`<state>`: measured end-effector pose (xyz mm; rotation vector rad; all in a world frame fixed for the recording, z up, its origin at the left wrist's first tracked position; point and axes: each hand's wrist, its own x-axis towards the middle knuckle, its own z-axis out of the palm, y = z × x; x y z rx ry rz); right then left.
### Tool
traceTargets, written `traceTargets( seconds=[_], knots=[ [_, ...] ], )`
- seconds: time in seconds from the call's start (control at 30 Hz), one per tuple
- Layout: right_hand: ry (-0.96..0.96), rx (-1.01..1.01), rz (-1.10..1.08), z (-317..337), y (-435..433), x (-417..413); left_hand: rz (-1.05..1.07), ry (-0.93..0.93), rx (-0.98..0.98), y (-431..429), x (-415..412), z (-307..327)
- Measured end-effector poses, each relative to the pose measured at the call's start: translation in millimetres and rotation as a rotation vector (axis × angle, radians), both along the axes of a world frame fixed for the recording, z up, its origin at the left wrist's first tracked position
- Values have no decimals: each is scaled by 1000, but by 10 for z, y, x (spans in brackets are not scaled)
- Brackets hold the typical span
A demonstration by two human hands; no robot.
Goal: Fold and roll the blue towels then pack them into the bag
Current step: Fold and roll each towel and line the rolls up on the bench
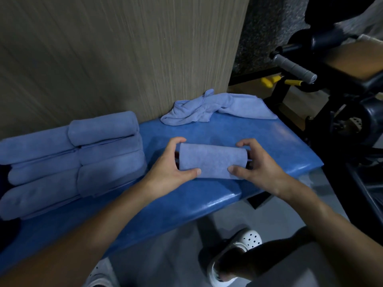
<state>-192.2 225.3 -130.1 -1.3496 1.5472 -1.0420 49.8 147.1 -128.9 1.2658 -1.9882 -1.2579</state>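
- The left hand (169,165) and right hand (258,162) each clamp their grip round one end of the rolled towel (213,160), thumbs on its near side.
- The roll lies mid-surface (207,201). If either grip eases, it would likely unwind.
- The stacked rolled towels (83,154) sit at the left end, where a careless sweep could topple them.
- The crumpled towel (207,110) lies at the far edge and may slip off.
- No bag is visible.

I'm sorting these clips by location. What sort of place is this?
Most likely a gym. The person works on a blue padded bench, a black exercise machine with a grey grip handle stands to the right, and rolled towels are stacked on the bench.
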Motion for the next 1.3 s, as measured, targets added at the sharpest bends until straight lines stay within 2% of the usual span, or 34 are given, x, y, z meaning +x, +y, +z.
traceTargets(
  seconds=[0.07, 0.2, 0.4, 0.5, 0.67, 0.8, 1.03, 1.17, 1.3],
  knots=[
    [-89, 0, -65, 93, -50, 127, 62, 79, 16, -12, 63, 77],
    [-123, -24, -123, 307, -230, 524, 206, 196, 36, -69, 379, 273],
    [-265, 36, 23, 519, -675, 1508, 419, 191, -62, -97, 1303, 547],
    [-245, 88, 94, 547, -846, 2073, 510, 181, -90, -69, 1831, 595],
    [-225, 114, 10, 545, -990, 2879, 687, 128, -92, -57, 2525, 519],
    [-76, 79, 17, 432, -1156, 3244, 754, 48, -106, -48, 2846, 453],
    [328, -19, 76, 381, -1261, 3464, 693, -100, -177, -144, 3083, 362],
    [448, -15, 112, 327, -1308, 3500, 659, -237, -189, -172, 3087, 317],
    [463, -60, 143, 332, -1300, 3441, 643, -442, -285, -189, 3052, 363]
  ],
)
